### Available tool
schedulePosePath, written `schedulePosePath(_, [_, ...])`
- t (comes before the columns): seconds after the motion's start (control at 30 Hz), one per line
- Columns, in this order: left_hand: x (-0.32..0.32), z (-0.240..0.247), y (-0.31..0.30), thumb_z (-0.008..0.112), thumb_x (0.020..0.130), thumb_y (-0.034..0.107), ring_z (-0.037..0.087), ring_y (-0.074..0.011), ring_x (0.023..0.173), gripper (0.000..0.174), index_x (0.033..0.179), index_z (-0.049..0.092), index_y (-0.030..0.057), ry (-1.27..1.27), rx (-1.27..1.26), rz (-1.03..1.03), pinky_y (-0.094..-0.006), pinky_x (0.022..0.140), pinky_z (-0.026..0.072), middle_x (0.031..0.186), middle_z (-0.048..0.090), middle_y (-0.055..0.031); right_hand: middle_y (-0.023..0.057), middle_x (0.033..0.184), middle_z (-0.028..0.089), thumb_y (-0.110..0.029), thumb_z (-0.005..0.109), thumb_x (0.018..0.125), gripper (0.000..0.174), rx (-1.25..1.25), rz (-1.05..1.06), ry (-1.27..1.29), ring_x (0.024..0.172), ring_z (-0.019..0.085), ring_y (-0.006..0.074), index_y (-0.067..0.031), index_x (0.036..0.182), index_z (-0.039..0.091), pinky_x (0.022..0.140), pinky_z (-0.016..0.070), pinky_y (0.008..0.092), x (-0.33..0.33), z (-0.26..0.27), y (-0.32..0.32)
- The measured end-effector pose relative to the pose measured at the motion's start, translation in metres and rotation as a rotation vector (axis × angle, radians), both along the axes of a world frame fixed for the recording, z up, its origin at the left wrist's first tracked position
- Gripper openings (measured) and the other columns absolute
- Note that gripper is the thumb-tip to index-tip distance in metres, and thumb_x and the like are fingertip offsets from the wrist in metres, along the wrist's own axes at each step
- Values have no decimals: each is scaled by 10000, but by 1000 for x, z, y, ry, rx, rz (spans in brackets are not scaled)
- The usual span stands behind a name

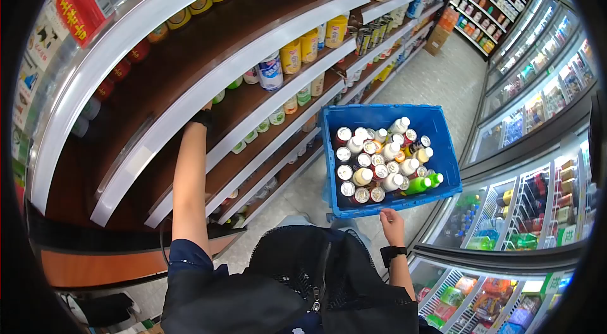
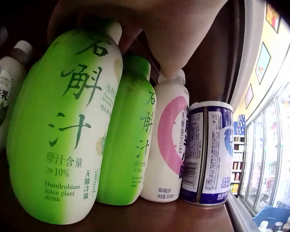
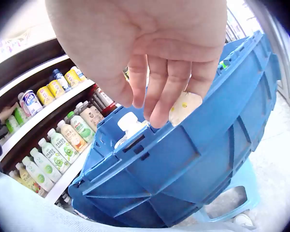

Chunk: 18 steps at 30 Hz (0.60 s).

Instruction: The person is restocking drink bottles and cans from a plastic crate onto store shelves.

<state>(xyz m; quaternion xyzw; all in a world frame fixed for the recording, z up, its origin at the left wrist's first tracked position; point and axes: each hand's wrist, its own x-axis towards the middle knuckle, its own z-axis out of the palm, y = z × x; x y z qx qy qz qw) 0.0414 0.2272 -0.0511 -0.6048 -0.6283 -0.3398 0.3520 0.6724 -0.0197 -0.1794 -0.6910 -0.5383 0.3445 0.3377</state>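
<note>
Left hand (image 2: 157, 24) is inside shelf, over green dendrobium juice bottles (image 2: 63, 130); one fingertip is at cap of white-pink bottle (image 2: 165, 140). Cannot tell if other fingers grip green bottle. Bottles stand upright on brown shelf (image 2: 203, 220), blue-white can (image 2: 209, 154) just beside white-pink one. Right hand (image 3: 154, 53) is open, fingers loosely bent at rim of blue crate (image 3: 183, 159); touching or not, cannot tell. Crate holds many capped bottles and cans (image 1: 379, 163).
</note>
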Motion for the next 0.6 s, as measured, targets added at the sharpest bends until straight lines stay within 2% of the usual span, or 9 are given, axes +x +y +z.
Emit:
schedulePosePath(0.17, [-7, 15, 36, 671, 888, 305, 656, -328, 988, 334, 1091, 688, 41, -22, -56, -90, -415, 863, 513, 1028, 701, -165, 74, 820, 704, -169, 661, 894, 194, -49, 1, -16, 726, 672, 150, -10, 1002, 689, 683, 534, 286, -5, -20, -14])
schedulePosePath(0.2, [-20, 18, 44, 672, 888, 305, 656, -328, 987, 334, 1091, 688, 41, -29, -66, -108, -414, 862, 514, 1027, 701, -165, 115, 858, 711, -177, 651, 887, 196, -65, -30, -18, 746, 667, 196, -14, 988, 692, 705, 533, 322, -4, -18, -17])
schedulePosePath(0.3, [-69, 22, 62, 673, 887, 306, 656, -329, 985, 335, 1091, 687, 41, -50, -92, -144, -414, 861, 514, 1027, 700, -165, 89, 805, 709, -178, 664, 889, 188, -51, 21, -91, 731, 677, 157, -18, 984, 697, 689, 539, 297, -10, -23, -13])
schedulePosePath(0.5, [-100, 20, 45, 675, 885, 307, 656, -330, 982, 337, 1092, 686, 40, -75, -131, -134, -412, 857, 514, 1026, 700, -165, 119, 831, 711, -206, 669, 883, 202, -37, 110, -154, 744, 677, 214, -37, 991, 692, 705, 533, 334, -34, -8, 19])
schedulePosePath(0.57, [-112, 23, 45, 676, 885, 307, 656, -331, 980, 338, 1092, 685, 40, -72, -144, -118, -412, 855, 515, 1026, 700, -165, 151, 889, 707, -198, 666, 871, 206, -28, 161, -176, 783, 682, 259, -21, 973, 688, 721, 539, 351, -35, -6, 26])
schedulePosePath(0.6, [-116, 22, 42, 676, 885, 307, 656, -331, 980, 338, 1092, 685, 40, -70, -151, -110, -411, 855, 515, 1025, 699, -165, 145, 852, 707, -192, 667, 868, 190, 29, 172, -170, 751, 681, 255, -24, 953, 694, 696, 536, 349, -37, -5, 26])
